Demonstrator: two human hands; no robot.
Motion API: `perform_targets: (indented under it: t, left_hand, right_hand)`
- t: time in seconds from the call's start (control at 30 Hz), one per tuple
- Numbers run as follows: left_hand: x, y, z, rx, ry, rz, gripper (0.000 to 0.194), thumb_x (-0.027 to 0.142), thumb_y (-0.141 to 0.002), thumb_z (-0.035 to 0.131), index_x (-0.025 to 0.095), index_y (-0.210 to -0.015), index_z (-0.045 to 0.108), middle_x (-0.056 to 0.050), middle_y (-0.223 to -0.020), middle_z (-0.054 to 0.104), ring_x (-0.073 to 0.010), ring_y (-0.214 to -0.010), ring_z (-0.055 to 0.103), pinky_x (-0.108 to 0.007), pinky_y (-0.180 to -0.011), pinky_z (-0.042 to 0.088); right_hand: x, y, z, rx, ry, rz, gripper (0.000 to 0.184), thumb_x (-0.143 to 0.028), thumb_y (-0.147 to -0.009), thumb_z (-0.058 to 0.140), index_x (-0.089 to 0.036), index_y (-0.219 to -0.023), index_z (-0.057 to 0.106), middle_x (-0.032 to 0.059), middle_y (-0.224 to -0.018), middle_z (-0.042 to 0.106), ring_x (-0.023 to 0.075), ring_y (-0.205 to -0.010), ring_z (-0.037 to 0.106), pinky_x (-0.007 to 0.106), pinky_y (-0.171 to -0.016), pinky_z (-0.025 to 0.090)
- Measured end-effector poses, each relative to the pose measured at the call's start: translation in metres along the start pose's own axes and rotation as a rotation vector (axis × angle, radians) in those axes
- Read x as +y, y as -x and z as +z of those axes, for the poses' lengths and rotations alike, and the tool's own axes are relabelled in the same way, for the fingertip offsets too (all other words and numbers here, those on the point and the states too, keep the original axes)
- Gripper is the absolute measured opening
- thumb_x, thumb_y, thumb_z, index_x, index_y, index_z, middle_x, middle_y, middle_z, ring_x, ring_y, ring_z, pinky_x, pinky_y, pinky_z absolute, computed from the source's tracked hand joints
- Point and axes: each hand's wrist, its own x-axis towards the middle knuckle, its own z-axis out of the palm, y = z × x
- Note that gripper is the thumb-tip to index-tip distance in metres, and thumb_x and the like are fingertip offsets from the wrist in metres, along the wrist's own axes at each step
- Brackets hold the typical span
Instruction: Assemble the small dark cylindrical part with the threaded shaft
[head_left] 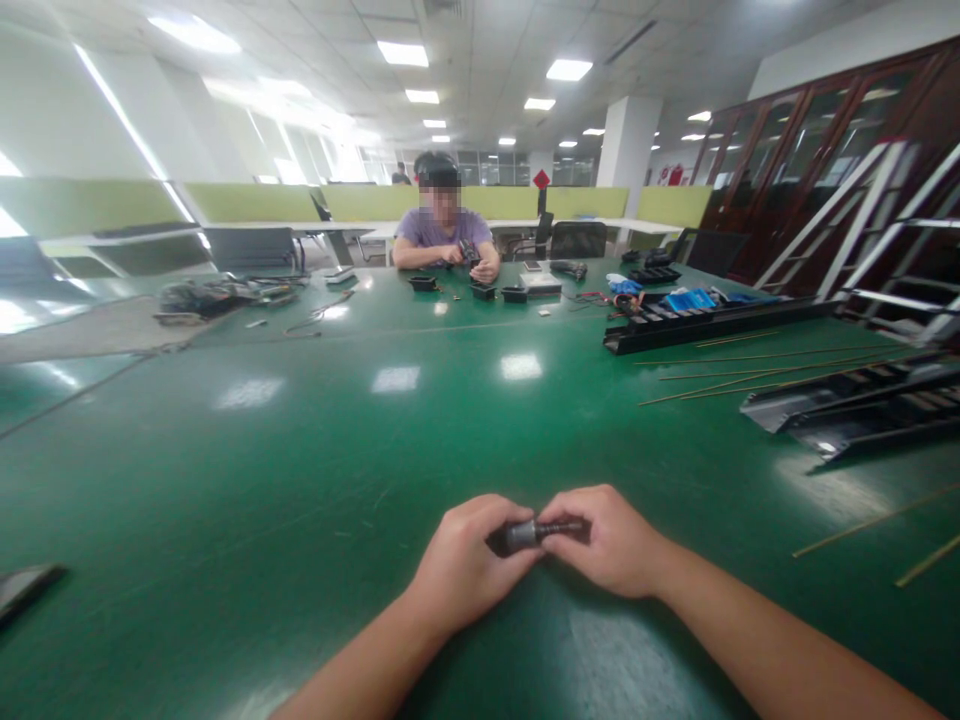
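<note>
Close to the table's near side, both of my hands meet on a small dark cylindrical part with a grey band and a thin stepped shaft (523, 536). My left hand (466, 553) wraps its thumb and fingers round the thicker end. At the shaft on the right, my right hand (611, 540) pinches with thumb and fingertips. Some of the part is hidden behind my fingers, and its exact kind cannot be made out. Below it lies the glossy green tabletop (322, 480).
Across the table a person (442, 235) handles a dark object near small black boxes (484, 292). On the right lie long black channels (697, 325), thin rods (750, 378) and blue items (690, 299). A cluttered pile (206, 295) sits left, a dark flat object (26, 590) nearer.
</note>
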Motion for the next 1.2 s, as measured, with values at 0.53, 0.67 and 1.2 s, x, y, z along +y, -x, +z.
perform_targets:
  t: [0.53,0.67,1.2]
  left_hand:
    - [0.0023,-0.0006,-0.0020,-0.002,0.011,-0.010,0.018,0.024,-0.074,0.079,0.021,-0.088,0.070,0.000,-0.082,0.071,-0.0158,-0.074,0.066,-0.025,-0.069,0.049]
    - [0.0014,0.0000,-0.0011,-0.002,0.014,-0.015,0.018,0.023,-0.072,0.080,0.020,-0.087,0.070,0.000,-0.080,0.071,-0.0159,-0.073,0.066,-0.025,-0.068,0.048]
    - [0.0025,-0.0001,-0.0014,-0.008,0.019,-0.012,0.018,0.024,-0.072,0.079,0.020,-0.088,0.071,-0.001,-0.081,0.072,-0.0163,-0.073,0.067,-0.025,-0.068,0.050]
  right_hand:
    - [-0.0018,-0.0007,-0.0014,-0.015,0.022,0.002,0.012,-0.017,-0.080,0.068,-0.019,-0.090,0.075,0.0008,-0.078,0.072,0.0153,-0.070,0.063,0.025,-0.066,0.043]
    - [-0.0016,-0.0004,-0.0015,-0.019,0.010,0.013,0.011,-0.018,-0.080,0.068,-0.019,-0.089,0.075,0.0009,-0.079,0.072,0.0152,-0.070,0.063,0.025,-0.066,0.043]
    - [-0.0007,-0.0007,-0.0020,-0.032,-0.005,0.007,0.012,-0.018,-0.080,0.068,-0.019,-0.089,0.075,0.0004,-0.076,0.072,0.0146,-0.067,0.062,0.024,-0.064,0.043]
